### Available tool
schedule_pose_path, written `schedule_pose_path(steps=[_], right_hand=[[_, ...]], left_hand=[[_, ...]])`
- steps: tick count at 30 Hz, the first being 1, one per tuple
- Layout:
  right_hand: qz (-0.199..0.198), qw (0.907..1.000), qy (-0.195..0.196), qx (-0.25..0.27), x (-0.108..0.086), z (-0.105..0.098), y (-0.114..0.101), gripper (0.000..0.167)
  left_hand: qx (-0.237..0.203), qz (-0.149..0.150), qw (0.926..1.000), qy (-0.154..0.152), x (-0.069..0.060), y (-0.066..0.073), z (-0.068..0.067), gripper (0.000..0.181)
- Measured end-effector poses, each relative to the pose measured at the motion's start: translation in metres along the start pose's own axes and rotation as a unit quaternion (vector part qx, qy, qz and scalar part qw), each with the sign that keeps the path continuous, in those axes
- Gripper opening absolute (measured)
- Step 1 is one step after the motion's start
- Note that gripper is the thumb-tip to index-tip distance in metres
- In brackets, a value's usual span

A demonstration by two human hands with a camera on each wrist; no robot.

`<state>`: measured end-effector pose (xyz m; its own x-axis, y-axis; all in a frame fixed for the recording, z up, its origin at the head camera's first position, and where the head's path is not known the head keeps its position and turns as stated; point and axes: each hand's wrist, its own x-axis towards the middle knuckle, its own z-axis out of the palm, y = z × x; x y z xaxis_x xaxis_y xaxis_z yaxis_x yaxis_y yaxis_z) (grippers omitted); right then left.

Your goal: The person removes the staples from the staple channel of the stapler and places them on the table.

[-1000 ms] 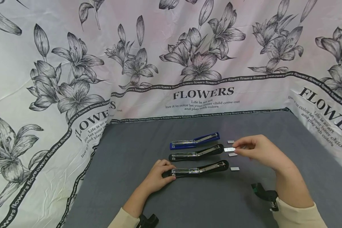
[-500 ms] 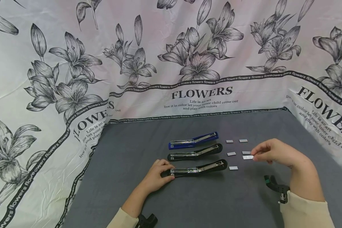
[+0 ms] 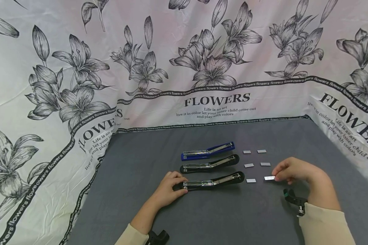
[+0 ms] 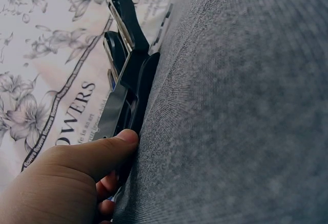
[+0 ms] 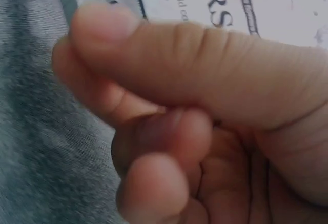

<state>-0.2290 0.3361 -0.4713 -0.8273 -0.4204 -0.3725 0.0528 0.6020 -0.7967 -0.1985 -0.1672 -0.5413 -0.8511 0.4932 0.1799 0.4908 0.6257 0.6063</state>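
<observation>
Three staplers lie in a row on the grey cloth with their tops swung open: a blue stapler (image 3: 197,156) at the back, a black stapler (image 3: 213,166) in the middle and another black stapler (image 3: 225,181) in front. My left hand (image 3: 169,191) grips the front stapler's left end; the left wrist view shows the thumb (image 4: 110,149) along its side. Between thumb and fingertips, my right hand (image 3: 303,172) pinches a silvery staple strip (image 3: 269,178), right of the front stapler. In the right wrist view the thumb (image 5: 179,60) and curled fingers show, but the strip is not discernible.
Several more staple strips lie right of the staplers, among them a staple strip (image 3: 251,181) beside the front one and a staple strip (image 3: 265,164) behind my right hand. A flower-printed curtain (image 3: 217,105) borders the grey cloth (image 3: 202,217) at the back and sides.
My right hand has carried the staple strip rightward from beside the middle stapler, then nearer to me, uncovering two strips. My left hand has kept its grip on the front stapler.
</observation>
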Motion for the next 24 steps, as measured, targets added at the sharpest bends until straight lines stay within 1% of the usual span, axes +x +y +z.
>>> schedule_pose_path(steps=[3,7,11,14,16,21,24], right_hand=[[0.015,0.9998,0.004,-0.012,0.003,0.003,-0.002,0.019],[0.038,0.9983,0.023,-0.037,0.005,0.009,-0.008,0.014],[0.063,0.9953,0.043,-0.06,0.005,0.015,-0.017,0.009],[0.08,0.9933,0.051,-0.065,0.005,0.019,-0.021,0.005],[0.09,0.9926,0.053,-0.062,0.004,0.021,-0.023,0.006],[0.094,0.9919,0.058,-0.062,-0.001,0.021,-0.027,0.013],[0.081,0.992,0.066,-0.07,-0.006,0.019,-0.033,0.014]], left_hand=[[0.0,-0.004,1.0,-0.001,0.0,0.0,0.0,0.033],[0.0,-0.005,1.0,-0.001,-0.001,0.001,0.0,0.033],[0.001,-0.001,1.0,-0.001,0.0,0.0,0.0,0.034],[0.0,0.001,1.0,-0.005,0.001,0.0,0.001,0.034],[0.003,0.002,1.0,-0.008,0.001,0.0,0.002,0.034],[0.024,0.004,0.9994,-0.024,0.003,0.005,0.002,0.037],[0.049,-0.001,0.9979,-0.043,0.006,0.011,-0.004,0.04]])
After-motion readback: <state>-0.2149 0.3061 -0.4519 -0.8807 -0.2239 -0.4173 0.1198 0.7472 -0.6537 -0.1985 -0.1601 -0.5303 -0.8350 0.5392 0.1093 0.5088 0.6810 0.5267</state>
